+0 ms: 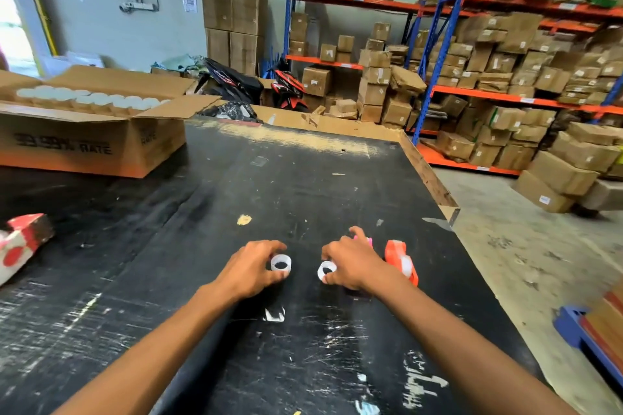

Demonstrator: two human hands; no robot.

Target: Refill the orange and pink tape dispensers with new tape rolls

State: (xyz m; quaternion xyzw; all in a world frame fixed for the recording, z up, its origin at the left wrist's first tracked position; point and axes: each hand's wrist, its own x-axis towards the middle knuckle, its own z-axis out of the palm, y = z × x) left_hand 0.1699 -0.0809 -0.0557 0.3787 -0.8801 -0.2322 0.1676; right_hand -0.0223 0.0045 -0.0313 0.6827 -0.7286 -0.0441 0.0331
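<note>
While both dispensers are awaiting refill, the left hand (251, 268) is pinching one tape roll (280, 262); the right hand (350, 263) is pinching another roll (326, 270), orange dispenser (399, 259) lying at 3 o'clock, pink dispenser (365, 240) mostly hidden.

A single head-worn wide-angle camera looks forward and down along a scratched black table (303, 178) from its near edge. Both forearms reach in from 6 o'clock, near the lens; storage racks (505, 54) stand well back from 12 to 3 o'clock, a cardboard box (91, 141) at 10.
</note>
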